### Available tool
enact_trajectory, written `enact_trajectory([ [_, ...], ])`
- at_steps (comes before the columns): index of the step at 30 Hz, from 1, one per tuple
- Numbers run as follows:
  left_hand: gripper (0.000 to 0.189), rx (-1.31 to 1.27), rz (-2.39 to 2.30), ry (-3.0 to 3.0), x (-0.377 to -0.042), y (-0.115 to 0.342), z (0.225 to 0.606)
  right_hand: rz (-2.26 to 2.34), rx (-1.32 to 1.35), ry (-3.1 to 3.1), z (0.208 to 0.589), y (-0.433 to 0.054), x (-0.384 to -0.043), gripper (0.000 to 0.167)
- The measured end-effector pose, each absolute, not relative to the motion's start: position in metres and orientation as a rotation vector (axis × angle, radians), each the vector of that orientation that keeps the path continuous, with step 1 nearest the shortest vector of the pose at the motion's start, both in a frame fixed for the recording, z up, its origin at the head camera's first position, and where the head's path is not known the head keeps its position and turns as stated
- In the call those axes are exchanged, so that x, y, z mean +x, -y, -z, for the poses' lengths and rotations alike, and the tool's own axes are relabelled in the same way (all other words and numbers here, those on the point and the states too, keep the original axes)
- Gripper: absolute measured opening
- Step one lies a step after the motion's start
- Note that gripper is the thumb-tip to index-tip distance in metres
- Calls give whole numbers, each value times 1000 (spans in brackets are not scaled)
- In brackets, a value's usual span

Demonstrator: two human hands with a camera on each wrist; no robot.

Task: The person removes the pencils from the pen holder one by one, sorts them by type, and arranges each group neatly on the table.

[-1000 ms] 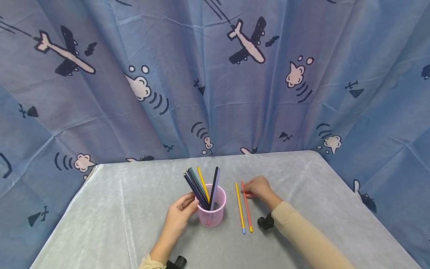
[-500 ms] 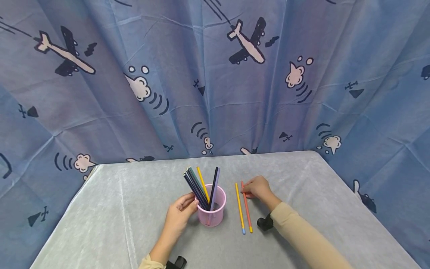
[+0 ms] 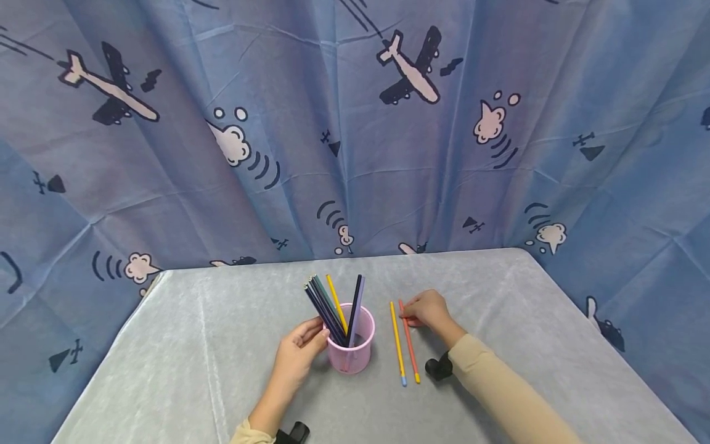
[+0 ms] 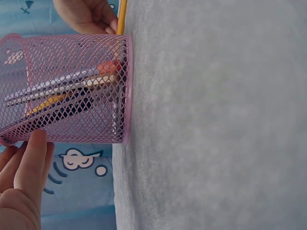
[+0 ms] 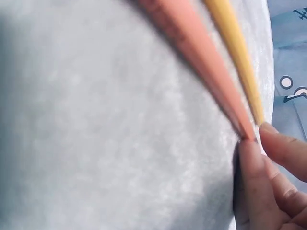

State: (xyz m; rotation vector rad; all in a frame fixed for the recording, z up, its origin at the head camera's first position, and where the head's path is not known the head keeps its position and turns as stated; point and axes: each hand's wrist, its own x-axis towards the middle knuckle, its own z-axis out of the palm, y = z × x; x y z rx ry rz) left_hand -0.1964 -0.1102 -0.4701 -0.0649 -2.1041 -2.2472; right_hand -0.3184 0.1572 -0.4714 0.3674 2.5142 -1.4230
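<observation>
Two at once: gripping cup (image 3: pixel 355 357) with left hand (image 3: pixel 299 349), pinching red pencil (image 3: pixel 410 345) with right hand (image 3: pixel 428 310), beside yellow pencil (image 3: pixel 397 343).

Right fingers (image 3: pixel 413 309) on red pencil (image 3: pixel 411 351)

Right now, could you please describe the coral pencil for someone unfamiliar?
On the gray tabletop, right of the pink mesh penholder, lies a yellow pencil. Beside it, the right hand pinches the coral pencil, whose near end is yellow, unlike its neighbour's blue.
</observation>
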Motion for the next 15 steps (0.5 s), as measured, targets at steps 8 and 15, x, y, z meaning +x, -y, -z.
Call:
enact_trajectory([
  [8,44,-53,2245,2104,-196,110,470,1567,303,-2566,465,-160,-312,18],
  [15,45,-66,2248,2102,-196,110,469,1697,284,-2498,449,-156,-301,28],
])
